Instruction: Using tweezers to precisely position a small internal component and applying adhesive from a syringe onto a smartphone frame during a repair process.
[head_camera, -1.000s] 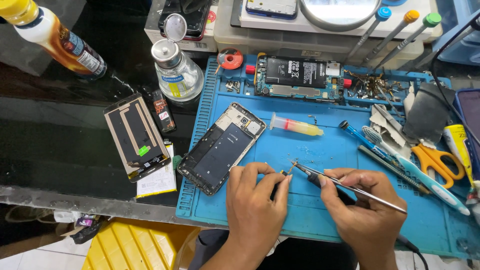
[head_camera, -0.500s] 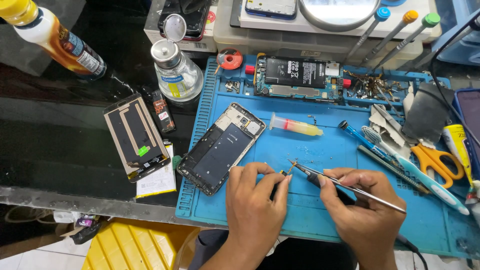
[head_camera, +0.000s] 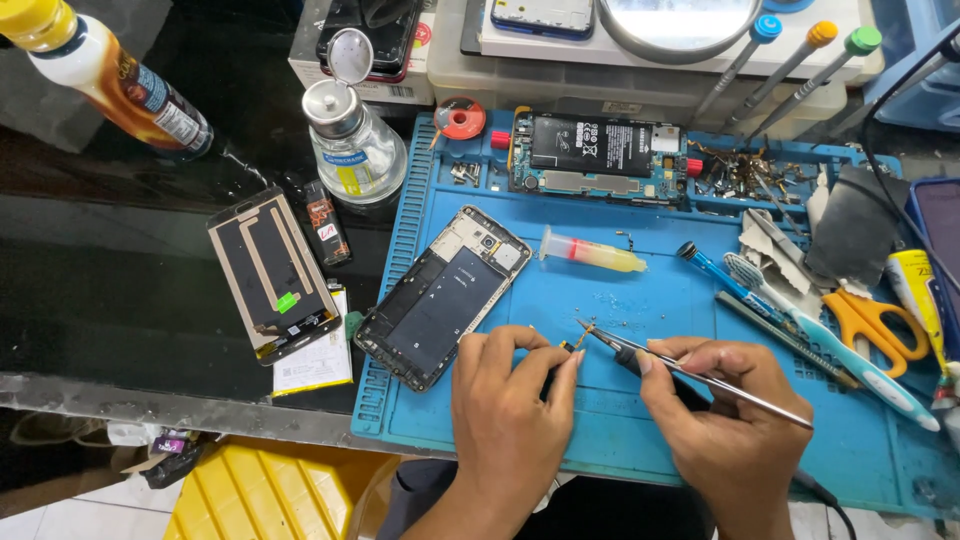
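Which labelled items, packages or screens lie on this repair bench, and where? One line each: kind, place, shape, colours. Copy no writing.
Bottle: far left corner, lying tilted; yellow cap, dark label band.
Glass dispenser bottle: left of the blue mat; clear, pale label, metal flip lid.
Battery label: on the opened phone at the mat's far edge; black rectangle.
Screen panel: left of the mat; dark, gold-framed, green sticker.

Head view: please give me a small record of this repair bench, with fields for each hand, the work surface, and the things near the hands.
left hand: left hand pinches a tiny gold-coloured part at its fingertips
right hand: right hand holds metal tweezers, tips at the part
surface: blue repair mat
near left hand: opened phone frame
above hands: yellow syringe, phone board with battery
right side: orange scissors, toothbrush
off mat: glass bottle, screen panel
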